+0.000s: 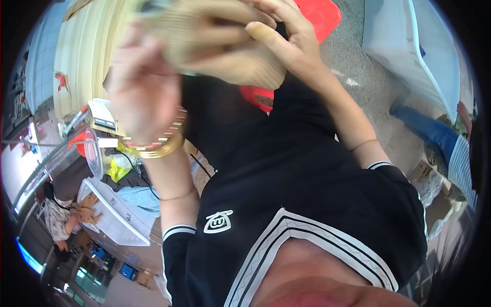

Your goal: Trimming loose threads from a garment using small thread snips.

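A white shield emblem (218, 223) is marking the black shirt (271, 174). The right hand (294, 46) is pinching a tan, glove-like fabric piece (232, 69), which is lying between both hands; whether the blurred left hand (146, 87) is gripping, I cannot tell. It is looking light, soft, unbreakable, its thick edge probably suiting a pinch. Beyond, a white bin (123, 220) is carrying illegible dark marks.

A creased tan ribbed fabric piece (204, 37), partly blurred.
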The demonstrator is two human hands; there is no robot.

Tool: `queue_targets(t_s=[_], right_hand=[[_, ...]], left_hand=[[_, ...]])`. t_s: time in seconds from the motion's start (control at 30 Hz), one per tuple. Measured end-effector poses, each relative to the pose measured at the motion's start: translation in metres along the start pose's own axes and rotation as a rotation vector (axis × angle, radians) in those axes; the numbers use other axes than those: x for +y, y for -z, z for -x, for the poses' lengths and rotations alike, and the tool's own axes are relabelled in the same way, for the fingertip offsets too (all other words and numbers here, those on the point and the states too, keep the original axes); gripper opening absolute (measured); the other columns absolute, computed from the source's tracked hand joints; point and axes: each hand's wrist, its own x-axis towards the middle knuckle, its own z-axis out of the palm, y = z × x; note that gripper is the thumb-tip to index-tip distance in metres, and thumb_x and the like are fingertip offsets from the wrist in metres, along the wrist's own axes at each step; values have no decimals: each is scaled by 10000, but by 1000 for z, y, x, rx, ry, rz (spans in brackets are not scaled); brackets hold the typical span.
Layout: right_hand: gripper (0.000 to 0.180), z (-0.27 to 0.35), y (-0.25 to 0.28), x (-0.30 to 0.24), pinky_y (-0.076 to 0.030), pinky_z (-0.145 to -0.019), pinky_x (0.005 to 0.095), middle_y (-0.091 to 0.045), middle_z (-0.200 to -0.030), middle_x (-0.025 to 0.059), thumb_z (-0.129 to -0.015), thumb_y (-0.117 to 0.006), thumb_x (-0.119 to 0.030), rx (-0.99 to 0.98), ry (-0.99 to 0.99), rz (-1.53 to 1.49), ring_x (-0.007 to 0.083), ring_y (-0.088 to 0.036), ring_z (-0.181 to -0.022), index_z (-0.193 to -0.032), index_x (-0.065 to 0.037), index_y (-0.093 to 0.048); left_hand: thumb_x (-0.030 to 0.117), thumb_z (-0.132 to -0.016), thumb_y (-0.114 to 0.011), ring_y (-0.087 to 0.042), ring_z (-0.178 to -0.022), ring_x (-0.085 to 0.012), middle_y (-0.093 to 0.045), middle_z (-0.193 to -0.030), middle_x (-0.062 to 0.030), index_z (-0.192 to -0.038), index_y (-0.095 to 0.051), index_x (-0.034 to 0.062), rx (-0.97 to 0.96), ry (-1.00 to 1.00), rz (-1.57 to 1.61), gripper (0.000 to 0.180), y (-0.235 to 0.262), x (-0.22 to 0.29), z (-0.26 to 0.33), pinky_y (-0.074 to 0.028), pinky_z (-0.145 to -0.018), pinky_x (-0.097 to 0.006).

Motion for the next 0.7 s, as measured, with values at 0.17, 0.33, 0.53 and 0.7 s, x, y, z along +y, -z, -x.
queue_targets(t_s=[0.17,0.33,0.53,0.7], right_hand=[[433,-11,-3,26,-443,-955,336,-619,-1167,155,-917,-650,-187,-147,-159,294,224,-578,-1104,-1278,25,-541],[346,-23,0,9,-460,-932,272,-647,-1114,87,-893,-543,-84,-238,-628,-622,142,-604,-1038,-1211,51,-575],[279,-47,21,-5,-438,-776,246,-621,-863,9,-898,-594,-233,-672,-588,-570,101,-561,-869,-962,26,-678],[350,-58,-10,39,-434,-919,279,-625,-1031,57,-976,-548,-278,-519,-790,-222,125,-559,-1013,-1126,32,-615]], left_hand=[[235,-866,-519,-402,-1335,-434,-479,-1385,-276,-1333,-481,-77,-242,53,51,562,-1,161,26,-249,-1099,-668],[334,-743,-678,-461,-1271,-333,-488,-1339,-238,-1325,-448,-75,-79,-305,-533,748,50,247,119,-434,-1024,-424],[240,-810,-581,-568,-864,-131,-620,-942,-58,-998,-635,-41,529,-56,-1089,342,107,171,157,-428,-799,-247],[83,-880,-589,-503,-717,4,-593,-841,86,-1039,-662,43,565,475,-999,180,154,88,158,-341,-598,-146]])
